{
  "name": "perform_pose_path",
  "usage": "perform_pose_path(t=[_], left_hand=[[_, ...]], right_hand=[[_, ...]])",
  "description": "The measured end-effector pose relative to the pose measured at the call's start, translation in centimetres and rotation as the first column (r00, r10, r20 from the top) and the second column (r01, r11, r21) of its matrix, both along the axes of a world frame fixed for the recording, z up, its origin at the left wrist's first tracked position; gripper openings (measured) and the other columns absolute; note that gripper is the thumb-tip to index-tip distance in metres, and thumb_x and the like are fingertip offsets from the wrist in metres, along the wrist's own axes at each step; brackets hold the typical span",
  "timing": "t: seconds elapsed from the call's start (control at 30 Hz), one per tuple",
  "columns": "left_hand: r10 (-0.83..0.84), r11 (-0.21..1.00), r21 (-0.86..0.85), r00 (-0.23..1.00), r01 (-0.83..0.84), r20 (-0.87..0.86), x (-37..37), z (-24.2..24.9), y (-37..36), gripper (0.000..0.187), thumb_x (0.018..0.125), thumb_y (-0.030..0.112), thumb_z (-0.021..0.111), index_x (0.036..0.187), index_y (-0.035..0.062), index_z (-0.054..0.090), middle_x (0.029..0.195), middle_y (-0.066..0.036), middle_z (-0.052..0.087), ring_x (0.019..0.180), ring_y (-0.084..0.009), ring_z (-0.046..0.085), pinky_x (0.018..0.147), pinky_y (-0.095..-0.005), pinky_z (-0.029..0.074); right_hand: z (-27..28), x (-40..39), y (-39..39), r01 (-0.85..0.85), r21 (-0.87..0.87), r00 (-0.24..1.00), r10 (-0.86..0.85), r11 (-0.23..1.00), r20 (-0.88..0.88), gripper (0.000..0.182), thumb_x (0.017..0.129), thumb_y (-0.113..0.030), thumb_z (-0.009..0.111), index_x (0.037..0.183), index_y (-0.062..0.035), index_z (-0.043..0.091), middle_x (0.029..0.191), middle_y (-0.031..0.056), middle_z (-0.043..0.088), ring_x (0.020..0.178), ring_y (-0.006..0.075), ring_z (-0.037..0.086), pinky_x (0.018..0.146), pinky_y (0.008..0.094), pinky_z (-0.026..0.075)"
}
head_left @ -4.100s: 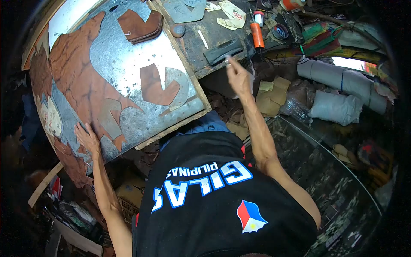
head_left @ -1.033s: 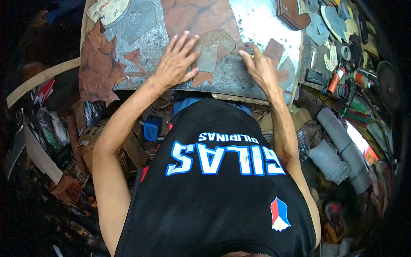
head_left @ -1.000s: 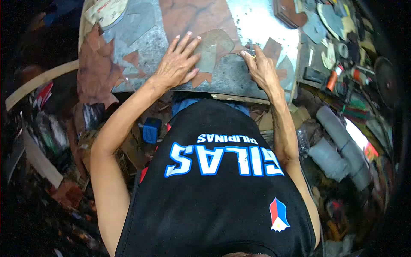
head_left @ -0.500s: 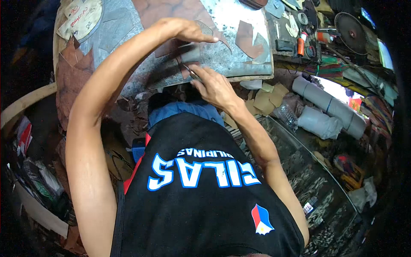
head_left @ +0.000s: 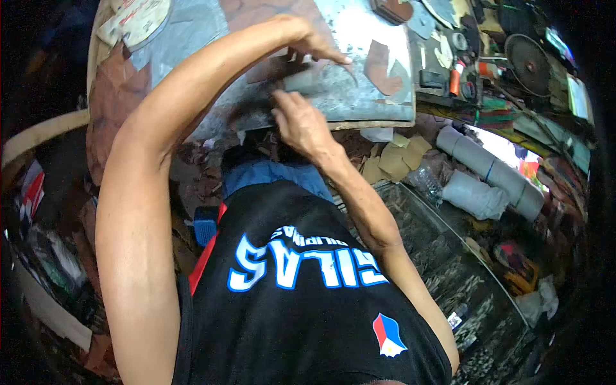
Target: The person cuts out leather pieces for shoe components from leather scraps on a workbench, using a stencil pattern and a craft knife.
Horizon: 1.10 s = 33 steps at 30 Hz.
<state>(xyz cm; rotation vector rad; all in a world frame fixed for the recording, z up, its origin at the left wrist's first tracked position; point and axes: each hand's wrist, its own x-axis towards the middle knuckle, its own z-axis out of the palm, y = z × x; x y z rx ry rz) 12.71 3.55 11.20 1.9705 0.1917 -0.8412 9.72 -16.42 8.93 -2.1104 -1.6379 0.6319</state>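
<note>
My left hand (head_left: 316, 48) arches over the metal-topped table (head_left: 372, 112), one digit stretched out to the right. Its other fingers point down at a brown leather piece (head_left: 276, 69) and are partly hidden and blurred. Close to the table's front edge, my right hand (head_left: 300, 125) has its fingers curled. A thin metal tool showed in its grip a moment earlier; motion blur now mostly hides it. Beside the hands lies a greyish strip (head_left: 300, 81), also smeared. Right of my left hand are a curved brown leather cutout (head_left: 383, 72) and a larger leather sheet (head_left: 273, 9) behind.
A round marked board (head_left: 144, 22) sits at the back left, with brown leather (head_left: 115, 106) draped over the left edge. On the right side bench are an orange-labelled tube (head_left: 457, 78) and a round fan-like disc (head_left: 529, 65). Rolled grey material (head_left: 491, 168) lies lower right.
The view has shifted slightly, so the table sits lower and further right. My right hand has moved a little left and nearer my body, and the tool has blurred out.
</note>
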Motion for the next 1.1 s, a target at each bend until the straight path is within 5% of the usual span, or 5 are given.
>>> perform_pose_path(t=[0.2,0.3,0.5,0.87,1.1], left_hand=[[-0.050,0.999,0.007,0.966,0.054,-0.252,2.7,-2.1,0.3,0.088,0.084,0.084,0.036,0.156,0.0361,0.019,0.160,-0.020,0.022,0.142,-0.0466,0.031,0.111,-0.0648,0.029],[-0.097,0.995,-0.018,0.956,0.095,-0.277,3.5,-2.4,0.4,0.088,0.084,0.084,0.036,0.157,0.0359,0.019,0.160,-0.020,0.022,0.142,-0.0462,0.031,0.112,-0.0649,0.028],[-0.169,0.985,-0.035,0.935,0.166,-0.312,4.4,-2.1,0.6,0.089,0.084,0.083,0.037,0.157,0.0356,0.017,0.160,-0.020,0.022,0.142,-0.0456,0.030,0.112,-0.0651,0.028],[-0.287,0.956,-0.055,0.885,0.287,-0.366,4.7,-1.6,1.1,0.091,0.084,0.083,0.039,0.157,0.0350,0.014,0.160,-0.020,0.022,0.143,-0.0445,0.030,0.112,-0.0654,0.027],[-0.100,0.991,0.058,0.949,0.123,-0.300,3.1,-1.2,0.5,0.098,0.082,0.084,0.042,0.157,0.0250,0.019,0.158,-0.020,0.028,0.142,-0.0440,0.032,0.111,-0.0631,0.030]], right_hand=[[-2.4,2.6,2.0,0.108,0.095,0.986,-0.119,0.990,0.116,0.014,0.088,-0.010,0.061,0.098,-0.0004,0.065,0.084,0.0260,0.063,0.080,0.0454,0.061,0.072,0.0516,0.051],[-2.3,3.7,4.0,0.158,-0.143,0.980,-0.138,0.977,0.145,0.025,0.088,-0.015,0.062,0.109,-0.0031,0.068,0.098,0.0308,0.066,0.085,0.0458,0.066,0.075,0.0500,0.054],[-3.7,3.9,5.3,0.172,0.032,0.980,-0.174,0.985,0.098,0.034,0.093,-0.021,0.060,0.125,-0.0111,0.065,0.099,0.0305,0.067,0.087,0.0440,0.068,0.077,0.0477,0.055],[-3.5,4.0,6.0,0.154,-0.017,0.981,-0.151,0.988,0.121,0.031,0.095,-0.023,0.057,0.121,-0.0098,0.066,0.096,0.0300,0.067,0.088,0.0446,0.067,0.077,0.0489,0.054],[-3.1,3.7,6.4,0.131,0.057,0.977,-0.138,0.990,0.165,0.028,0.096,-0.025,0.055,0.113,-0.0063,0.067,0.093,0.0284,0.067,0.085,0.0447,0.067,0.075,0.0497,0.054]])
